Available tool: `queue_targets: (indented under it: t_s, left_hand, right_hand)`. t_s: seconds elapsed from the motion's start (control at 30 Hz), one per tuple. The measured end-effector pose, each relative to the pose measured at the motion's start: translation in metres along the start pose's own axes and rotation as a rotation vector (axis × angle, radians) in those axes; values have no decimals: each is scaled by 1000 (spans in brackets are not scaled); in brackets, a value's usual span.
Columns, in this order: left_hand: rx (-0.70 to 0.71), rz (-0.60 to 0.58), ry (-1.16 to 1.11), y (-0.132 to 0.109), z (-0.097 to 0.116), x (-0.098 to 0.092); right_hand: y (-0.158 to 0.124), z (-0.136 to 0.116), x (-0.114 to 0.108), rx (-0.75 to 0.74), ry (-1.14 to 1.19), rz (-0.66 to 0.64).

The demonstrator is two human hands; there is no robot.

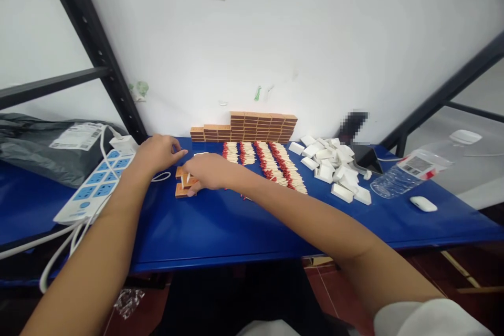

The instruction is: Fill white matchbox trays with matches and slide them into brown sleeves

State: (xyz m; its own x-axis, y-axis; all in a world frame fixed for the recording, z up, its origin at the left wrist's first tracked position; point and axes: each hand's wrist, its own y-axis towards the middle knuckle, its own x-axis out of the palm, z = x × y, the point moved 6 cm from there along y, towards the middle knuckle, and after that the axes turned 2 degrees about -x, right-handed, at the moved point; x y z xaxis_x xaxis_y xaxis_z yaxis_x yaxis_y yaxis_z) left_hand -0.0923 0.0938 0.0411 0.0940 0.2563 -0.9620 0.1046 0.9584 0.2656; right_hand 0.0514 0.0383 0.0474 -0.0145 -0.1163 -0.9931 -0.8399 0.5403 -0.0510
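Note:
Small orange-brown matchboxes [184, 192] lie in a loose group on the left part of the blue table. My right hand [207, 170] reaches across to them, thumb and fingers closed around one box; a bit of white shows at the fingers, and the palm hides the rest. Just left of and behind this group, my left hand [157, 151] hovers with thumb and forefinger apart and nothing visible between them. Rows of red-tipped matchsticks [271, 163] spread to the right of my right hand, partly hidden behind the forearm.
Stacked matchboxes [263, 127] stand along the wall. White inner trays [328, 157] form a heap on the right, near a dark device [367, 158], a clear plastic bottle [397, 178] and a white case [423, 203]. A corded power strip [96, 184] and grey parcel [47, 142] lie left.

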Motion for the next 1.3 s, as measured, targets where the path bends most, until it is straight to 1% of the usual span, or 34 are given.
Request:
queue_targets:
  t_s: [0.13,0.27,0.4,0.53,0.67,0.73,0.8,0.87,0.97,1.1,1.2,1.3]
  left_hand:
    - [-2,4,5,0,3,1]
    - [1,-18,2,0,4,3]
    - [-17,-29,1,0,3,3]
    - [-28,-45,3,1,2,5]
    - [-59,-51,3,2,2,5]
    - [-75,-43,0,1,1,4]
    - [-78,-31,-2,1,2,2]
    - [-69,-23,-6,0,2,1]
    - [-46,-18,-14,0,3,0]
    - [-41,-11,-14,0,4,-1]
    - [-44,0,-16,0,5,-1]
    - [-39,-3,-15,0,5,0]
  right_hand:
    - [2,8,-3,-18,29,60]
    - [10,6,4,-86,128,64]
    - [18,2,11,-136,234,30]
    - [14,6,5,-150,325,81]
    - [10,3,4,-210,472,81]
    - [9,1,6,-214,457,93]
    - [8,1,7,-196,375,121]
    - [4,2,6,-178,304,158]
    - [-5,2,4,-173,260,206]
    - [-13,-6,12,-189,186,176]
    - [-10,-11,20,-184,177,189]
    - [-6,-15,26,-217,199,194]
